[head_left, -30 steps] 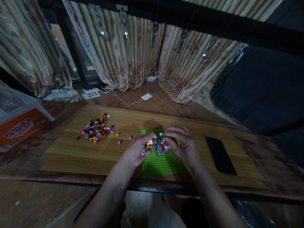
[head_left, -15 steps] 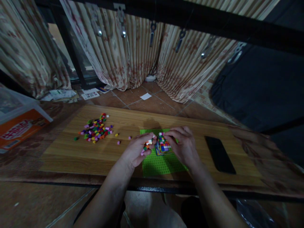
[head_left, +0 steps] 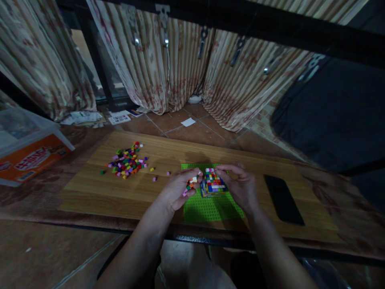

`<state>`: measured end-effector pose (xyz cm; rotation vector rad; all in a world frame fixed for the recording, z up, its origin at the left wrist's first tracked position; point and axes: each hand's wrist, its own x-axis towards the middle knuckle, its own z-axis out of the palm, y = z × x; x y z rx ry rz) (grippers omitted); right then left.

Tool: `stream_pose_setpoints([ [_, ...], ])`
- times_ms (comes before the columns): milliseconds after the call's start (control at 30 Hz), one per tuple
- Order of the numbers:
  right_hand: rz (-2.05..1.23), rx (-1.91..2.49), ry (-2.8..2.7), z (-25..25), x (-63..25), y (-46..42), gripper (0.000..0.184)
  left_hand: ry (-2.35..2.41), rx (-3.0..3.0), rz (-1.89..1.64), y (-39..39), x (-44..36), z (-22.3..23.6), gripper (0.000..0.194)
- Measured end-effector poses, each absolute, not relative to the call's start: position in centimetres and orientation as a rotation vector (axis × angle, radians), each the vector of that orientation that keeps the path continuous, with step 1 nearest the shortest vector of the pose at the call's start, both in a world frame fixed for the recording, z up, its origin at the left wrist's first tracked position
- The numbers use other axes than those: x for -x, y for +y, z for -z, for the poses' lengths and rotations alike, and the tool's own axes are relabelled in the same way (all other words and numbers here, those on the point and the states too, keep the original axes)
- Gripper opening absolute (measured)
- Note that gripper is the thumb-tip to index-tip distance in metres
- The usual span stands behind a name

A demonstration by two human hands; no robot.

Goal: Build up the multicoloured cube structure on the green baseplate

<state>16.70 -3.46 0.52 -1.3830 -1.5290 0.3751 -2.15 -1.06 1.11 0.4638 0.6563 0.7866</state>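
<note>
A green studded baseplate [head_left: 207, 210] lies on the wooden board, and a block of stacked, many-coloured toy bricks [head_left: 214, 184] stands on it. Left of this stack, my left hand [head_left: 177, 186] is closed around several small loose bricks [head_left: 191, 184] in white, orange, green and pink. My right hand [head_left: 239, 182] reaches over the stack's right side, thumb and forefinger pinched at its far top edge. Whether a brick sits between those fingertips is too small to make out. The hand covers part of the stack's right side.
A heap of loose coloured bricks [head_left: 129, 160] lies on the left of the wooden board [head_left: 99, 196], a few strays beside it. On the right rests a black phone [head_left: 283, 199]. A clear bin with an orange label [head_left: 36, 154] stands far left. Striped curtains [head_left: 180, 72] hang behind.
The whole view has shifted slightly, so the things appear a little further right. My right hand's fingers have opened out a little at the stack's far edge; my left hand keeps its bricks.
</note>
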Motion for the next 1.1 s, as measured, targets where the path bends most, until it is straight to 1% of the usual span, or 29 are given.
stream_pose_setpoints([
  [167,-0.479,1.392,-1.44,-0.2,-16.8,-3.1,0.008,0.657,-0.47,-0.797,-1.0,2.1,-1.0,0.011],
  [367,-0.384,1.41,-1.506,-0.2,-16.8,-2.6,0.011,0.66,-0.466,-0.784,-1.0,2.2,-1.1,0.01],
  [433,-0.396,1.416,-1.505,-0.2,-16.9,-2.5,0.012,0.656,-0.464,-0.785,-1.0,2.2,-1.1,0.01],
  [500,-0.466,1.426,-1.468,-0.2,-17.0,-2.4,0.014,0.648,-0.466,-0.789,-1.0,2.1,-1.0,0.011],
  [633,-0.73,1.431,-1.317,-0.2,-17.2,-2.1,0.022,0.65,-0.47,-0.782,-1.0,2.1,-0.9,0.01],
  [767,-0.897,1.412,-1.149,-0.5,-16.7,-1.9,0.024,0.653,-0.475,-0.775,-1.0,2.1,-0.9,0.011],
  [1100,-1.002,1.381,-1.053,-0.7,-16.5,-1.8,0.027,0.695,-0.448,-0.771,-1.0,1.8,-0.9,0.009],
])
